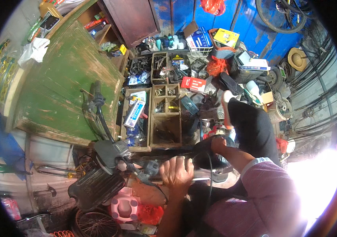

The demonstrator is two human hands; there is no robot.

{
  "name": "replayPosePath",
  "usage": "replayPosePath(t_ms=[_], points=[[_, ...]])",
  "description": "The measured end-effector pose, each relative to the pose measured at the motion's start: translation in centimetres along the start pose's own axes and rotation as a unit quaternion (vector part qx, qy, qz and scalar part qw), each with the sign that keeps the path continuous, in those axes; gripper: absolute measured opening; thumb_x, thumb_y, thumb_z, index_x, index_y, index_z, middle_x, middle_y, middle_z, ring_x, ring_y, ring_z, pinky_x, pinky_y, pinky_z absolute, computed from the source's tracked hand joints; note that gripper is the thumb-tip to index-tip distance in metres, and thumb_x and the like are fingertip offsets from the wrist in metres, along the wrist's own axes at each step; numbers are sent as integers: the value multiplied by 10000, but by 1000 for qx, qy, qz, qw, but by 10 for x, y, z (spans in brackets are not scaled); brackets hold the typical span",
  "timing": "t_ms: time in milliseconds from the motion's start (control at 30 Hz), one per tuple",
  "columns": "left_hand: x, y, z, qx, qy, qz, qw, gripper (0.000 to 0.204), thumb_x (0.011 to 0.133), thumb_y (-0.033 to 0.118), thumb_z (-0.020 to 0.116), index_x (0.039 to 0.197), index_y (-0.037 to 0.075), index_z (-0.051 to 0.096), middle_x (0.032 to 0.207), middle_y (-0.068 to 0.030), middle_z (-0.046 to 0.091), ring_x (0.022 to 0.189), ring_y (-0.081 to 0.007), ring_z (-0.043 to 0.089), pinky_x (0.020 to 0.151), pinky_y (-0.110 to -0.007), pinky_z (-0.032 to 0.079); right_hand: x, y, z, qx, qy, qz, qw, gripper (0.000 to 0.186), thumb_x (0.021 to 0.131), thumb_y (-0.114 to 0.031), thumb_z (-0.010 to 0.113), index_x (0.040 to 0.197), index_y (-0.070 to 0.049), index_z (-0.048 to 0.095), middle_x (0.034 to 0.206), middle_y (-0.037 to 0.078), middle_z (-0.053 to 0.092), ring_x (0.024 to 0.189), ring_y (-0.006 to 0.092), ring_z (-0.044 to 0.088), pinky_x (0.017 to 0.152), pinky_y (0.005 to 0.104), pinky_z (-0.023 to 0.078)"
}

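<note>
An electric scooter with a black handlebar [104, 124] stands tilted in front of me. Its dark front housing [111, 154] lies left of my hands. My left hand [176, 172] has its fingers curled over the handlebar's near end, beside the grey switch block [152, 168]; the grip itself is hidden beneath it. Farther right, my right hand [218, 145] is closed at the edge of a rounded black seat [206, 152], its fingertips partly hidden. A thin black cable [211, 173] hangs between the two hands.
Wooden compartment trays [166, 128] with small parts lie ahead, beside a green worn cabinet [65, 87]. Crowded boxes and tools include a red-and-white box [193, 83]. A pink plastic stool [125, 207] and a spoked wheel [96, 223] are at lower left. Cables [318, 79] hang on the right wall.
</note>
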State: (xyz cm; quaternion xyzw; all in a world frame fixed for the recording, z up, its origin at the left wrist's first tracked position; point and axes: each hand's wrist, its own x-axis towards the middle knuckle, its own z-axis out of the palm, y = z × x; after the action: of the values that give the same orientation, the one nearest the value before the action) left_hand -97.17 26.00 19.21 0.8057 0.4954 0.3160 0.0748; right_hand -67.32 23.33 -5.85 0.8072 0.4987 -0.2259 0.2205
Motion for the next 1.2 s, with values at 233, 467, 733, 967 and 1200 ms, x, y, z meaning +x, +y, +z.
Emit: replayPosePath(t_ms=[233,467,733,967,1200], points=[[8,1,0,69,-111,-53,990,247,892,376,692,906,130,679,927,-72,680,921,-304,641,833,-462,458,40,-38,-32,-215,-243,-189,927,267,890,-271,718,1102,-113,751,1112,103,753,1014,258,742,800,421,606],[38,18,6,110,-191,-87,971,212,874,326,723,843,123,674,831,-86,665,818,-315,637,775,-480,473,85,-106,-90,83,-268,-460,842,405,904,-405,644,1152,-93,717,1075,179,749,1047,372,716,875,514,568],[105,17,36,163,-255,-138,943,214,876,327,719,833,122,679,811,-92,668,784,-323,638,750,-486,475,86,-129,-197,161,-195,-520,816,482,916,-446,600,1228,-87,674,1106,219,738,1063,431,701,918,557,548],[133,17,44,179,-306,-167,920,216,878,328,715,825,121,684,794,-97,671,754,-330,638,729,-491,476,114,-116,-273,226,-212,-517,798,454,939,-436,579,1209,-82,668,1129,205,733,1051,428,703,907,551,557],[137,27,43,185,-338,-173,906,219,879,329,712,816,120,688,776,-103,674,725,-337,639,707,-497,477,155,-108,-293,187,-195,-540,797,442,949,-433,577,1196,-80,672,1130,220,719,1050,433,696,899,553,558]])
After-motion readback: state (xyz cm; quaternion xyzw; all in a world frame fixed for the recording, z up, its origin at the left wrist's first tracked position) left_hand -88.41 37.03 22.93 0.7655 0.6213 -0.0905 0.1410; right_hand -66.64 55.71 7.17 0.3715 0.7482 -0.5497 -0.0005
